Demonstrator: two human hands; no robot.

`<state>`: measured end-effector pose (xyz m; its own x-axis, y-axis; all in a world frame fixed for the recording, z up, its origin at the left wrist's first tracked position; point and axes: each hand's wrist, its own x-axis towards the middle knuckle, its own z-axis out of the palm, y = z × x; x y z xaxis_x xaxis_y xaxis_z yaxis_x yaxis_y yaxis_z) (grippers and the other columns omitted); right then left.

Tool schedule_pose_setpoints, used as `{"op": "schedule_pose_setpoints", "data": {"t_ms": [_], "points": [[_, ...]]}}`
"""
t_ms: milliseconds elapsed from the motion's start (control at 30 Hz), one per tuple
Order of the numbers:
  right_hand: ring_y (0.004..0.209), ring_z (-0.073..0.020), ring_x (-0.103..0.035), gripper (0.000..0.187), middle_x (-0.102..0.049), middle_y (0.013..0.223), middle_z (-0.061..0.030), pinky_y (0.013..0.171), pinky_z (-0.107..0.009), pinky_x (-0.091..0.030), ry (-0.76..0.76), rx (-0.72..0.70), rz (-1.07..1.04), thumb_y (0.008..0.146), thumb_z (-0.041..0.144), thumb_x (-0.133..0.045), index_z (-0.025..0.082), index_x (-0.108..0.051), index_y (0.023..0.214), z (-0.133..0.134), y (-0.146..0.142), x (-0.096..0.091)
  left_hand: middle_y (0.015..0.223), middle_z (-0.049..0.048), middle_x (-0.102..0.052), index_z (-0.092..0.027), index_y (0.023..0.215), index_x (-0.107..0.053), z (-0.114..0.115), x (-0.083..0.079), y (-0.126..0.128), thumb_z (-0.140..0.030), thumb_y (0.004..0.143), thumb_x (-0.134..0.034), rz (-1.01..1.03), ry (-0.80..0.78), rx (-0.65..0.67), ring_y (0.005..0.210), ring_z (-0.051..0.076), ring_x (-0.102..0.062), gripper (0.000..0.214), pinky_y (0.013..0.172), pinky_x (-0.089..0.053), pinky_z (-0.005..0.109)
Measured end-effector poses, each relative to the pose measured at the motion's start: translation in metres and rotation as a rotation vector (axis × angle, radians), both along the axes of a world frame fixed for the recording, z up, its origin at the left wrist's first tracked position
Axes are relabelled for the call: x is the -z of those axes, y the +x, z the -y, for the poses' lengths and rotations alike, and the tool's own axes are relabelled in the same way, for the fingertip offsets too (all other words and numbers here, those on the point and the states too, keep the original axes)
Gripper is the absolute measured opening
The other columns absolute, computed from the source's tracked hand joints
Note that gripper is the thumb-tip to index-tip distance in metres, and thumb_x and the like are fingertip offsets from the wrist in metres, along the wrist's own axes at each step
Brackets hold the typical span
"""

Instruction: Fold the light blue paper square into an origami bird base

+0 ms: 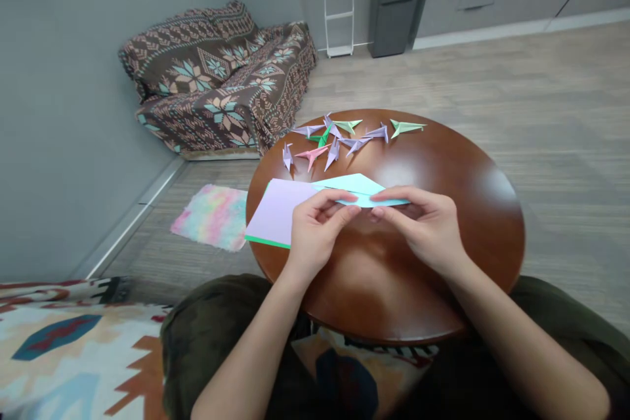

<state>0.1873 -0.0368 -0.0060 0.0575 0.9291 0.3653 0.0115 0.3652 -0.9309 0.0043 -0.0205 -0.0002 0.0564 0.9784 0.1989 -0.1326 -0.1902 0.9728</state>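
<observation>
A light blue sheet of folded origami paper (358,184) is held up over the table, its long folded edge facing me. My left hand (319,223) pinches that near edge between thumb and fingers, left of the middle. On the right, my right hand (426,220) pinches the same edge, its fingertips close to those of the left. Just beyond my left hand lies a stack of square paper (278,210), lilac on top with a green edge below, partly covered by the hand and the blue paper.
The round brown table (472,223) carries several folded paper cranes at its far side, among them a pink crane (312,156), a green crane (322,136) and a pale green crane (406,128). A patterned sofa (221,85) and a fluffy pastel rug (211,216) are beyond and left.
</observation>
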Motion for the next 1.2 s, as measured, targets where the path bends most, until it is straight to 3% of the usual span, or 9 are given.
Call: {"op": "schedule_pose_setpoints", "data": {"t_ms": [167,433,600,733,933,1200], "points": [[0.071,-0.0203,-0.078,0.008,-0.083,0.083,-0.0040,0.067,-0.031,-0.065,0.046,0.068,0.040,0.083,0.027,-0.086,0.022,-0.084,0.088,-0.001,0.000,0.002,0.086,0.0032,-0.081,-0.021,0.089,-0.082,0.000,0.005,0.005,-0.033,0.077,-0.089,0.092,-0.066,0.010,0.082,0.020,-0.078,0.019,0.086,-0.067,0.036],[0.076,-0.0198,-0.076,0.005,-0.083,0.085,-0.0030,0.067,-0.030,-0.062,0.179,0.087,0.185,0.082,0.021,-0.086,0.023,-0.083,0.085,0.000,-0.001,0.002,0.071,0.0030,-0.078,-0.018,0.075,-0.080,0.002,0.001,0.008,-0.031,0.076,-0.090,0.079,-0.027,-0.077,0.067,0.017,-0.076,0.016,0.072,-0.066,0.030],[0.069,-0.0202,-0.076,0.007,-0.081,0.075,-0.0029,0.066,-0.031,-0.062,0.076,0.055,0.054,0.084,0.023,-0.084,0.022,-0.081,0.079,0.002,-0.002,-0.001,0.075,0.0012,-0.079,-0.021,0.081,-0.082,0.006,-0.002,0.009,-0.021,0.075,-0.089,0.055,0.027,-0.057,0.069,0.017,-0.078,0.010,0.073,-0.065,0.027],[0.069,-0.0194,-0.077,0.009,-0.082,0.074,-0.0025,0.069,-0.031,-0.062,0.022,-0.001,-0.015,0.084,0.023,-0.086,0.023,-0.081,0.078,0.004,-0.003,-0.002,0.072,0.0005,-0.078,-0.021,0.076,-0.080,0.008,-0.003,0.010,-0.017,0.078,-0.086,0.027,0.058,-0.087,0.068,0.017,-0.077,0.008,0.072,-0.065,0.026],[0.071,-0.0223,-0.078,0.014,-0.083,0.077,-0.0052,0.070,-0.034,-0.065,-0.022,0.017,-0.049,0.083,0.027,-0.087,0.022,-0.078,0.074,0.008,-0.009,0.000,0.072,0.0010,-0.078,-0.018,0.075,-0.076,0.013,-0.001,0.016,-0.025,0.084,-0.084,0.043,0.037,-0.169,0.067,0.016,-0.076,0.014,0.069,-0.065,0.027],[0.070,-0.0197,-0.078,0.015,-0.082,0.075,-0.0040,0.068,-0.031,-0.065,-0.049,0.022,-0.068,0.083,0.023,-0.087,0.022,-0.077,0.073,0.009,-0.010,-0.001,0.071,0.0010,-0.078,-0.018,0.076,-0.073,0.017,-0.002,0.023,-0.025,0.084,-0.085,0.084,0.032,-0.162,0.066,0.016,-0.078,0.016,0.069,-0.066,0.026]]}}
